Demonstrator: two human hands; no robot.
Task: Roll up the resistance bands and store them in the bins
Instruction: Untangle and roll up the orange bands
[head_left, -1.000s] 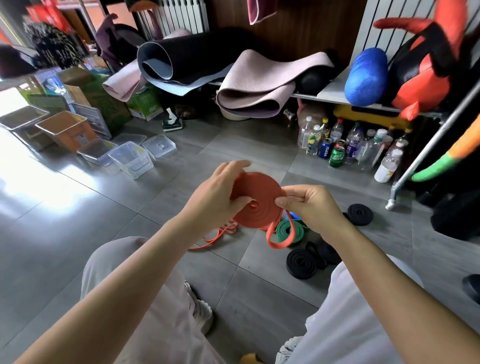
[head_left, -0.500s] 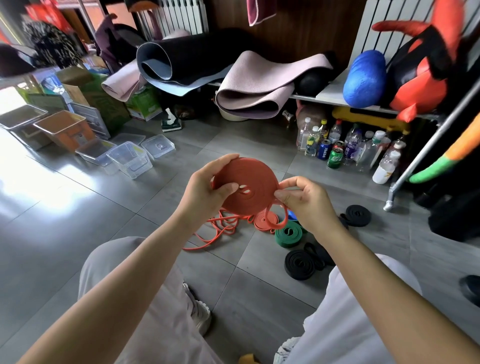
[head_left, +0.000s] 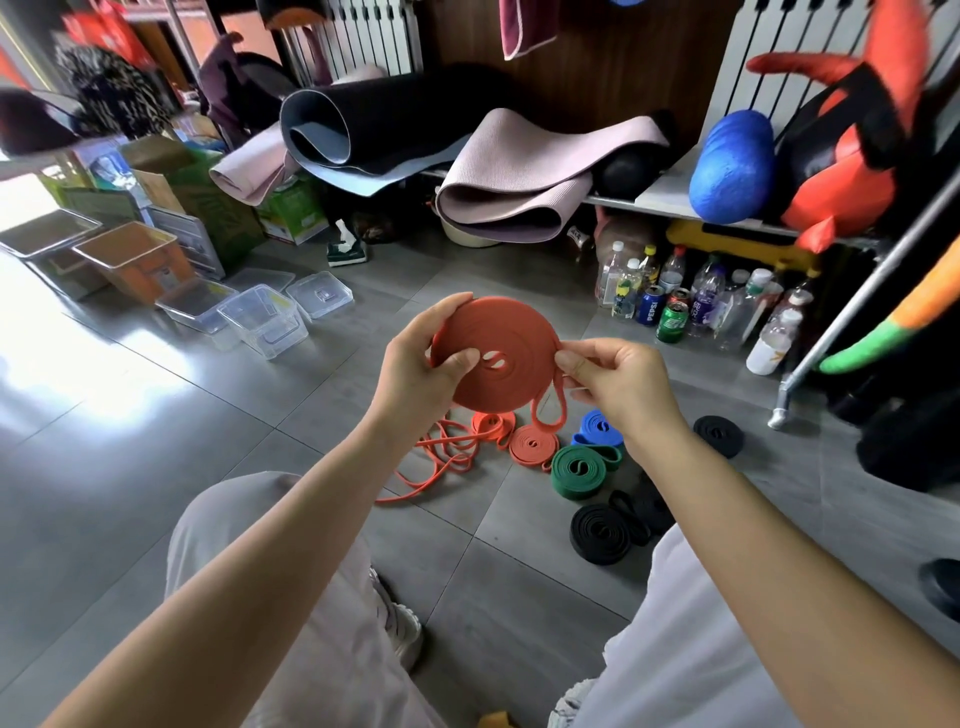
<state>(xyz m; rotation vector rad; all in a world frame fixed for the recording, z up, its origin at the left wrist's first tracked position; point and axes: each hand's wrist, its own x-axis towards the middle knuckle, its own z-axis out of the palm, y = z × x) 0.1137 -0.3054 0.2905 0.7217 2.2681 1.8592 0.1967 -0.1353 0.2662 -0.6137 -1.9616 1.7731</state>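
Note:
A coiled orange resistance band (head_left: 506, 358) is held in the air in front of me. My left hand (head_left: 421, 366) grips the coil's left side, thumb on its face. My right hand (head_left: 610, 376) pinches the coil's right edge, where a short loose loop hangs down. On the floor below lie a small orange roll (head_left: 532, 444), a loose orange band (head_left: 441, 457), a blue roll (head_left: 597, 426), a green roll (head_left: 579, 470) and black rolls (head_left: 600, 532) (head_left: 719, 435). Clear plastic bins (head_left: 262, 319) stand at the left.
An orange bin (head_left: 130, 260) and a grey bin (head_left: 47, 239) stand at far left beside cardboard boxes. Rolled yoga mats (head_left: 511, 171) lie on a low shelf behind. Bottles and cans (head_left: 675, 306) cluster under it. A metal rack leg (head_left: 784, 395) stands at right.
Both hands have raised the orange coil higher and tilted its face toward me. The hanging loose loop has grown shorter as more band went onto the coil.

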